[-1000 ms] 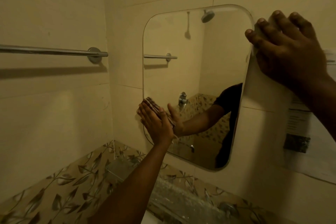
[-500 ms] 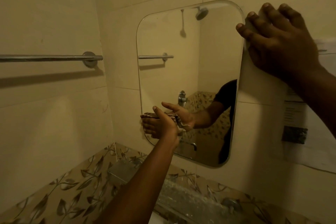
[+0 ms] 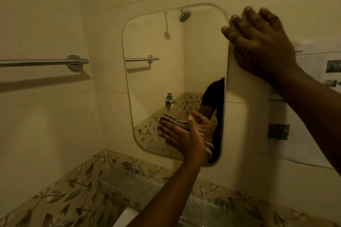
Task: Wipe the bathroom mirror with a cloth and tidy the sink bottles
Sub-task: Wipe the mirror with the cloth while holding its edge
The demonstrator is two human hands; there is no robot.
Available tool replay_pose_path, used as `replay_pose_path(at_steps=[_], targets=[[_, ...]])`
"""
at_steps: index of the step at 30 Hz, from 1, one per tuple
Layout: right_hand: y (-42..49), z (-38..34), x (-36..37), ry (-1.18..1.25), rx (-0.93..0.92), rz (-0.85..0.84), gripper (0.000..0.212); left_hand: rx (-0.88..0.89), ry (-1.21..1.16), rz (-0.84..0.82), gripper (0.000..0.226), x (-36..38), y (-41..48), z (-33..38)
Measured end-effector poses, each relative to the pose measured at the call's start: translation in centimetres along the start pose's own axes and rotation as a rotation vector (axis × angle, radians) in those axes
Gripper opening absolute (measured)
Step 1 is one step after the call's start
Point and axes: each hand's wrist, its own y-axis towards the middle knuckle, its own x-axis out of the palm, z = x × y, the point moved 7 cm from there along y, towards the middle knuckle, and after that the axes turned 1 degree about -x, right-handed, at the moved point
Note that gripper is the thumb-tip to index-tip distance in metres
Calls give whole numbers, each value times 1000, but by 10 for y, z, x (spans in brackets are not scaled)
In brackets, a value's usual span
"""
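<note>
Towel rail (image 3: 42, 62) left of mirror (image 3: 166, 71), paper notice (image 3: 299, 145) right. Cloth (image 3: 175, 120) lies between left hand (image 3: 182, 138) and lower mirror glass.

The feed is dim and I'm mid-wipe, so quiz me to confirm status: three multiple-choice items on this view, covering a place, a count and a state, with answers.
1. Where on the mirror is the cloth?
A) top left corner
B) lower part
C) off the mirror

2. How many of the rail are mounted on the left wall?
A) one
B) two
C) three

3. What is the right hand doing?
A) gripping a bottle
B) hanging at the side
C) resting flat at the mirror's top right edge

Answers:
1 B: the left hand presses the cloth low on the mirror.
2 A: only one metal rail is on that wall; the second one seen is its reflection.
3 C: its fingers lie straight over that edge.
</note>
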Motion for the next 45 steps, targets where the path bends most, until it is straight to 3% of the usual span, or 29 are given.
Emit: replay_pose_path(at_steps=[6,11,16,24,37,45], targets=[[0,0,-2,-15,0,7,48,145,134,-67,106,28,-46,0],[1,-2,-6,-35,3,49,46,460,231,-39,107,38,-73,-3],[1,-3,-7,-48,6,55,46,771,472,-93,103,50,-86,-16],[2,-2,-9,-60,6,74,45,1163,644,-281,94,53,-90,-50],[1,-3,-3,-109,-8,20,48,1495,704,-335,84,27,-66,-61],[2,-3,-4,-104,-8,28,47,1504,766,-295,87,12,-39,-81]])
